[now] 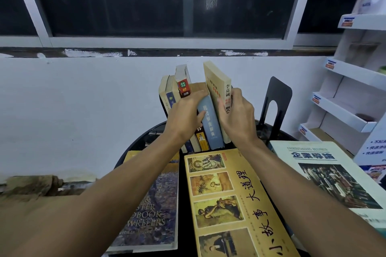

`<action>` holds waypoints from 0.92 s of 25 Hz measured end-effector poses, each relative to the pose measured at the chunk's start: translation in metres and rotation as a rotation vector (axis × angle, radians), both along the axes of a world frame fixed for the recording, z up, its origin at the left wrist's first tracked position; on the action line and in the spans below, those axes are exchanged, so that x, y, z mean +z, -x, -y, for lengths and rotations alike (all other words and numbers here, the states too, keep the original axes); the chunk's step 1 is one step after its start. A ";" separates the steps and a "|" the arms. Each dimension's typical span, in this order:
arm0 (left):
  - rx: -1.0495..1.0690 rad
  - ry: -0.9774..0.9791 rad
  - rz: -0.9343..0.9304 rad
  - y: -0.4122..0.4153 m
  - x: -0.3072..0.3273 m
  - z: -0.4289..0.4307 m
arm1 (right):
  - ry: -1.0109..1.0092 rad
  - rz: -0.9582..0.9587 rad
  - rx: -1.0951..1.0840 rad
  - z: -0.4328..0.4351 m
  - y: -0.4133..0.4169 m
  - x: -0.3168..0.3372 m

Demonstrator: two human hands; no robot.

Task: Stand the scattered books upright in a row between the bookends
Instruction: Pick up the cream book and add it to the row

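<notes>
At the back of the round black table, your left hand grips the blue-grey book in the standing row, fingers curled over its top. Your right hand pinches the tan book, tilted against that row's right end. The black bookend stands apart to the right. Three large books lie flat nearer you, the yellow book in the middle.

At 12 o'clock on the round black table, a tilted tan paperback is pinched by the right hand beside a grey-blue hardback gripped by the left hand. A black metal bookend is seen at 2 o'clock, apart from both.
</notes>
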State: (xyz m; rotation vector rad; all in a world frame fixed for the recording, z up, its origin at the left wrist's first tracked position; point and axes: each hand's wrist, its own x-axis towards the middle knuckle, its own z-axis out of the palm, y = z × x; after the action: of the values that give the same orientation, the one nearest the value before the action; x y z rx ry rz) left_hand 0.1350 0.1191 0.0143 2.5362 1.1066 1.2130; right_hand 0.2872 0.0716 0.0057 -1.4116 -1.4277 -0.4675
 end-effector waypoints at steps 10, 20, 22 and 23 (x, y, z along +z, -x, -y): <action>-0.009 -0.016 0.019 0.001 -0.002 -0.007 | 0.113 -0.034 -0.036 -0.019 -0.003 -0.024; 0.005 -0.008 0.030 0.001 -0.003 -0.010 | 0.209 -0.140 0.103 -0.014 -0.009 -0.021; 0.004 -0.004 0.029 0.001 -0.003 -0.009 | 0.233 -0.161 0.172 -0.009 -0.011 -0.019; 0.006 -0.003 0.027 0.001 -0.003 -0.010 | 0.249 -0.163 0.208 -0.006 -0.012 -0.019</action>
State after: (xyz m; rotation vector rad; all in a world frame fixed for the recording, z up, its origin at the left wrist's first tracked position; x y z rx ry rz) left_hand 0.1338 0.1287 0.0112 2.5133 1.1081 1.2475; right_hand 0.2996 0.0780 -0.0135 -1.4394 -1.5168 -0.0409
